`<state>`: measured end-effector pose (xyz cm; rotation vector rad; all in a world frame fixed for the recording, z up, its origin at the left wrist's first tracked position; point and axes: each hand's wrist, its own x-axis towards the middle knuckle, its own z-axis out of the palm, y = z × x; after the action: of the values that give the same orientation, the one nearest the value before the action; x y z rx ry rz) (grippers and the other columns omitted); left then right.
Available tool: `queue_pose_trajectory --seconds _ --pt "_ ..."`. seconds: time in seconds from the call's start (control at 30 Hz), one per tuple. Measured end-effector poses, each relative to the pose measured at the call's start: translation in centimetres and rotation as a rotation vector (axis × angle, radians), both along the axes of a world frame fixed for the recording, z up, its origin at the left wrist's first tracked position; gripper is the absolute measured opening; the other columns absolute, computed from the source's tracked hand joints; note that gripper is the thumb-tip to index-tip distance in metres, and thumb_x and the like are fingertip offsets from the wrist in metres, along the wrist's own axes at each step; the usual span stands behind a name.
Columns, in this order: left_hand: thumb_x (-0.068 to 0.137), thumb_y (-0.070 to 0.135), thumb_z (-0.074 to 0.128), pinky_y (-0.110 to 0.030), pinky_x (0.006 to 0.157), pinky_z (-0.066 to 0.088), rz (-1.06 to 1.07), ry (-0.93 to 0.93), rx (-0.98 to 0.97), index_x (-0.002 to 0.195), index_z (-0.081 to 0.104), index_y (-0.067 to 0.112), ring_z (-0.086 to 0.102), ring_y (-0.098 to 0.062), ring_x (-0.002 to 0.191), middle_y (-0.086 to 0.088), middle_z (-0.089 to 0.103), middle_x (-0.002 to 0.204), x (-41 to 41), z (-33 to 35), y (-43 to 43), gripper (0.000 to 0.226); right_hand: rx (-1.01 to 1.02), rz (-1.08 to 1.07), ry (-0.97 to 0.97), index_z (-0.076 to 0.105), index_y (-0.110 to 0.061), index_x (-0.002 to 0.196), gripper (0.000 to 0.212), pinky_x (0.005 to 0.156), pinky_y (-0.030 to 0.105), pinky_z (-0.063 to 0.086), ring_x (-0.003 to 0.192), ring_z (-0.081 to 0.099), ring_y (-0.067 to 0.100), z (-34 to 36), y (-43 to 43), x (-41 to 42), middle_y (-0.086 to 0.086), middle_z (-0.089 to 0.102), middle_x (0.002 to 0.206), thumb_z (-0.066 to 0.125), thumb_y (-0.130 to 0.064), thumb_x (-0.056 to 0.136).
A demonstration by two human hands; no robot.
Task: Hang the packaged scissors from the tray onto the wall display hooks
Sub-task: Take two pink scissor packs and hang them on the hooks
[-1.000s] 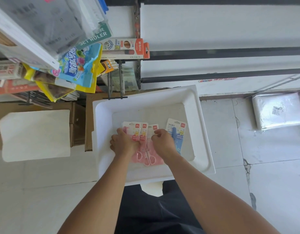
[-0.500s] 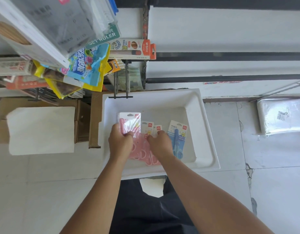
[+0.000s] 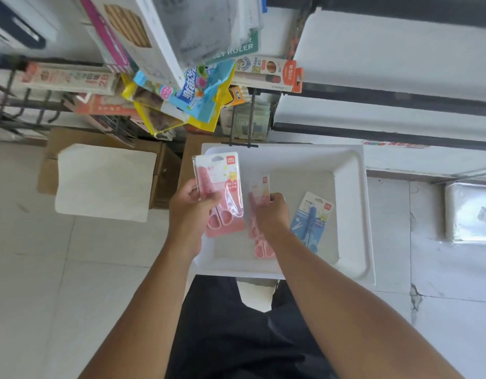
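3 scissor packs show: 2 pink, 1 blue. The left hand (image 3: pixel 191 206) grips 1 pink scissors pack (image 3: pixel 221 194) above the white tray's (image 3: pixel 351 214) left edge, long axis upright, handles toward the person. The right hand (image 3: pixel 271 214) pinches the second pink pack (image 3: pixel 259 214) in the tray; the blue scissors pack (image 3: pixel 311 221) lies beside it.

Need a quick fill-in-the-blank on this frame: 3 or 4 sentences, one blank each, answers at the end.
1. The left hand holds a packet of ____-coloured scissors above the white tray's left edge.
2. The right hand rests on another pink packet lying in the ____.
3. The packet that neither hand touches holds ____ scissors.
4. That untouched packet lies to the ____ of the right hand.

Missing words: pink; tray; blue; right
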<state>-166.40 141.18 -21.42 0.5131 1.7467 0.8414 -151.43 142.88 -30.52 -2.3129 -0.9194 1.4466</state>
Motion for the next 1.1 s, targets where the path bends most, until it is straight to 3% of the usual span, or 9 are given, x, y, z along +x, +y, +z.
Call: queue_pose_trajectory --seconds 0.07,0.2,0.43,0.63,0.73,0.83,0.9,1.0,1.1 --pt "0.089 0.012 0.074 -0.038 0.076 0.060 -0.014 -0.028 0.022 0.112 0.069 0.025 0.076 -0.019 0.096 0.007 0.079 0.105 0.0 1.2 0.2 0.027 0.044 -0.037 0.041 0.055 -0.014 0.097 0.015 0.052 0.028 0.048 0.066 0.060 0.016 1.9 0.5 0.8 0.010 0.071 0.096 0.044 -0.004 0.095" --pt "0.089 0.008 0.072 -0.036 0.074 0.060 -0.086 -0.105 0.089 0.105 0.071 0.029 0.078 -0.018 0.092 0.008 0.080 0.101 0.2 4.2 0.5 0.026 0.128 -0.141 0.133 0.062 -0.012 0.089 0.014 0.040 0.021 0.043 0.056 0.056 0.013 6.8 0.8 2.8 0.001 0.068 0.076 0.052 -0.002 0.092" --pt "0.089 -0.002 0.067 -0.034 0.081 0.058 -0.216 -0.180 0.245 0.105 0.073 0.027 0.076 -0.015 0.093 0.006 0.080 0.100 0.8 10.3 1.8 0.034 0.351 -0.286 0.248 0.068 -0.013 0.091 0.009 0.056 0.033 0.060 0.058 0.070 0.016 15.6 -0.6 5.6 -0.003 0.071 0.065 0.061 -0.013 0.096" --pt "0.090 -0.001 0.068 -0.036 0.084 0.058 -0.289 -0.189 0.353 0.114 0.072 0.021 0.075 -0.022 0.100 0.002 0.079 0.109 2.1 14.6 2.5 0.033 0.463 -0.330 0.308 0.070 -0.009 0.101 0.009 0.064 0.043 0.062 0.075 0.074 0.023 20.9 -1.5 7.7 0.010 0.078 0.092 0.063 -0.014 0.098" --pt "0.089 0.001 0.069 -0.047 0.094 0.056 -0.282 -0.189 0.394 0.109 0.072 0.027 0.075 -0.023 0.102 0.003 0.079 0.109 3.3 16.5 2.6 0.032 0.517 -0.326 0.345 0.068 -0.005 0.107 0.013 0.060 0.037 0.061 0.075 0.075 0.025 23.1 -1.7 9.0 0.015 0.077 0.099 0.061 -0.012 0.100" --pt "0.090 0.001 0.069 -0.049 0.094 0.056 -0.241 -0.195 0.444 0.110 0.069 0.027 0.076 -0.023 0.101 0.002 0.080 0.108 5.3 18.3 2.3 0.033 0.569 -0.276 0.387 0.066 -0.004 0.111 0.015 0.073 0.051 0.063 0.087 0.075 0.037 25.0 -1.9 11.0 0.016 0.077 0.101 0.059 -0.011 0.099" --pt "0.090 0.001 0.069 -0.043 0.088 0.058 -0.208 -0.197 0.491 0.111 0.067 0.028 0.077 -0.019 0.096 0.004 0.080 0.106 7.0 19.4 1.9 0.034 0.607 -0.230 0.426 0.065 -0.005 0.115 0.018 0.078 0.057 0.061 0.092 0.076 0.035 26.3 -2.1 12.8 0.012 0.077 0.104 0.060 -0.013 0.099" --pt "0.090 -0.003 0.068 -0.031 0.078 0.055 -0.165 -0.185 0.567 0.106 0.067 0.029 0.077 -0.011 0.088 0.009 0.081 0.098 10.0 21.5 0.8 0.036 0.679 -0.179 0.437 0.065 -0.004 0.114 0.018 0.070 0.045 0.063 0.085 0.077 0.028 28.8 -2.5 15.8 0.011 0.078 0.101 0.060 -0.014 0.099" --pt "0.091 -0.004 0.066 -0.032 0.077 0.057 -0.138 -0.169 0.635 0.102 0.070 0.031 0.075 -0.014 0.089 0.007 0.080 0.097 12.8 23.8 -0.2 0.036 0.754 -0.141 0.483 0.064 -0.002 0.110 0.016 0.062 0.038 0.062 0.079 0.077 0.025 31.7 -2.7 18.5 0.013 0.077 0.099 0.060 -0.013 0.099"
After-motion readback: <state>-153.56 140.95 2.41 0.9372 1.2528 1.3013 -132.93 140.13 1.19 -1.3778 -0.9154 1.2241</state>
